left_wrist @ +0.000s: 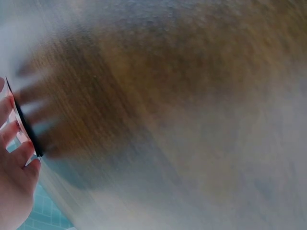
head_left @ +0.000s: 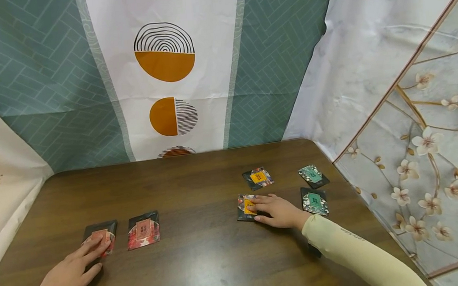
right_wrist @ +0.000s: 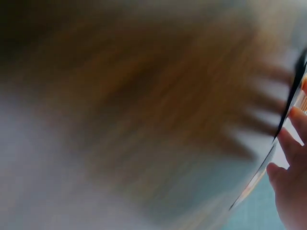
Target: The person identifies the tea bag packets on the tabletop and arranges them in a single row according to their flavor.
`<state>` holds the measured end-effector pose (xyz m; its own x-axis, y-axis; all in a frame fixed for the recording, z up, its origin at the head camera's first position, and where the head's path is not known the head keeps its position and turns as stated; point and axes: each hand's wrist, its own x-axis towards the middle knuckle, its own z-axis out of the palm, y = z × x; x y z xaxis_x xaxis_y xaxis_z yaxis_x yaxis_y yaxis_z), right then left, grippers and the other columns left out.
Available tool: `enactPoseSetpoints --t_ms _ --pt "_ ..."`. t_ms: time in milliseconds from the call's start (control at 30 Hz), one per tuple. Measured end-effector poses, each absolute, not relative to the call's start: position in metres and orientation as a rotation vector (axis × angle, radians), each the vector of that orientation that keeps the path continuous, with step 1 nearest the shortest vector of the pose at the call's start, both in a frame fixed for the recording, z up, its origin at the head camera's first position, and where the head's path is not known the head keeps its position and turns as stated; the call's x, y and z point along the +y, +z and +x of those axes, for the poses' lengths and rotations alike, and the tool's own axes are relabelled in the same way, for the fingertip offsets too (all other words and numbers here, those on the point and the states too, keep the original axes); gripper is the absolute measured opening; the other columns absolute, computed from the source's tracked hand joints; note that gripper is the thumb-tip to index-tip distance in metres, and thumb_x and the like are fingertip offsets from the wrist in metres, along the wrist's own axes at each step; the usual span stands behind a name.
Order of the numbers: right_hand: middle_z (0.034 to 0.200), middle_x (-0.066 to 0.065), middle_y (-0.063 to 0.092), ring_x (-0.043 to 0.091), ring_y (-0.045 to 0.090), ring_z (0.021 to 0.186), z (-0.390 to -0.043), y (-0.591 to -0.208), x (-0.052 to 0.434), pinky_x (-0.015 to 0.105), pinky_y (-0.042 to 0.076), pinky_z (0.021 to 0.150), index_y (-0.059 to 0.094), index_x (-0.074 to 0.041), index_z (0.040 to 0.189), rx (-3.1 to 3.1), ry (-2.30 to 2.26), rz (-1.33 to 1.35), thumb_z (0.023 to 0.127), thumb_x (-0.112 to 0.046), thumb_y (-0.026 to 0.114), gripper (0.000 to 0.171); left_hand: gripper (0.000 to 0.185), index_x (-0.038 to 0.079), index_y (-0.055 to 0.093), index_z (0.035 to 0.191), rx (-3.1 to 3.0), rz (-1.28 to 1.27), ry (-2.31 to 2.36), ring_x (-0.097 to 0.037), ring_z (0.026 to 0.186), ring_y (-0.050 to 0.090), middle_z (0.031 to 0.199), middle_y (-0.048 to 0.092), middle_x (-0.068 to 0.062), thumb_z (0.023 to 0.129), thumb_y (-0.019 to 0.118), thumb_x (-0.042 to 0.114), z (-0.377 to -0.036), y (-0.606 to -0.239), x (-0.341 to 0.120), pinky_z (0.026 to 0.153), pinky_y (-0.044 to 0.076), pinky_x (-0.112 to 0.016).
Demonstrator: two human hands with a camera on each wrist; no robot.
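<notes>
At the left of the head view, my left hand (head_left: 67,273) rests its outstretched fingers on a small flat black packet with a red label (head_left: 110,229). A second red-labelled packet (head_left: 143,230) lies just right of it. My right hand (head_left: 278,211) lays its fingers over a black packet with a yellow label (head_left: 243,210), covering its right part. Behind that is another yellow-labelled packet (head_left: 258,178), turned at an angle. In the wrist views, the fingers of the left hand (left_wrist: 14,167) and right hand (right_wrist: 292,167) are spread at the packets' edges.
Two green-labelled packets, one farther back (head_left: 313,176) and one nearer (head_left: 314,202), lie near the right table edge. A dark object (head_left: 314,250) shows partly beneath the right forearm. The brown wooden table (head_left: 205,252) meets patterned cloth (head_left: 174,120) behind and at both sides.
</notes>
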<state>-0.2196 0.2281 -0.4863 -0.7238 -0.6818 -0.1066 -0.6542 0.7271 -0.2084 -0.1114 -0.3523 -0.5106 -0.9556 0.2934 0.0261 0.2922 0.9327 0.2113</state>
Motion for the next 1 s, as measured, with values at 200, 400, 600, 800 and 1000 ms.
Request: enactPoseSetpoints --t_ms 200,400,600,800,1000 --pt "0.161 0.002 0.047 0.027 0.042 0.152 -0.227 -0.487 0.193 0.054 0.035 0.123 0.055 -0.024 0.149 2.697 -0.203 -1.176 0.106 -0.045 0.050 0.048 0.056 0.016 0.059 0.146 3.141 0.510 0.294 -0.045 0.135 0.056 0.147 0.058 -0.022 0.095 0.070 0.034 -0.111 -0.513 -0.352 0.092 0.054 -0.057" --pt "0.164 0.000 0.044 0.024 0.039 0.154 -0.233 -0.485 0.158 0.050 0.034 0.125 0.054 -0.024 0.151 2.636 -0.166 -1.225 0.105 -0.049 0.051 0.052 0.055 0.011 0.062 0.142 3.134 0.517 0.313 -0.050 0.125 0.062 0.143 0.059 -0.024 0.092 0.072 0.030 -0.110 -0.509 -0.349 0.089 0.055 -0.058" --pt "0.164 -0.001 0.043 0.023 0.040 0.154 -0.237 -0.480 0.130 0.050 0.033 0.126 0.052 -0.026 0.152 2.595 -0.124 -1.246 0.104 -0.051 0.051 0.053 0.053 0.011 0.065 0.140 3.170 0.536 0.284 -0.046 0.122 0.065 0.140 0.062 -0.023 0.091 0.074 0.030 -0.109 -0.509 -0.349 0.089 0.055 -0.057" --pt "0.165 -0.005 0.042 0.020 0.038 0.155 -0.238 -0.479 0.108 0.048 0.031 0.127 0.051 -0.029 0.153 2.565 -0.081 -1.261 0.103 -0.054 0.050 0.055 0.054 0.012 0.064 0.141 3.146 0.532 0.318 -0.049 0.123 0.063 0.142 0.061 -0.025 0.091 0.074 0.029 -0.110 -0.510 -0.351 0.090 0.055 -0.060" --pt "0.165 -0.007 0.040 0.017 0.036 0.156 -0.240 -0.478 0.084 0.046 0.030 0.128 0.050 -0.032 0.152 2.540 -0.042 -1.308 0.104 -0.056 0.048 0.054 0.054 0.013 0.063 0.142 3.133 0.519 0.321 -0.050 0.123 0.063 0.143 0.060 -0.025 0.092 0.072 0.029 -0.110 -0.509 -0.351 0.090 0.055 -0.059"
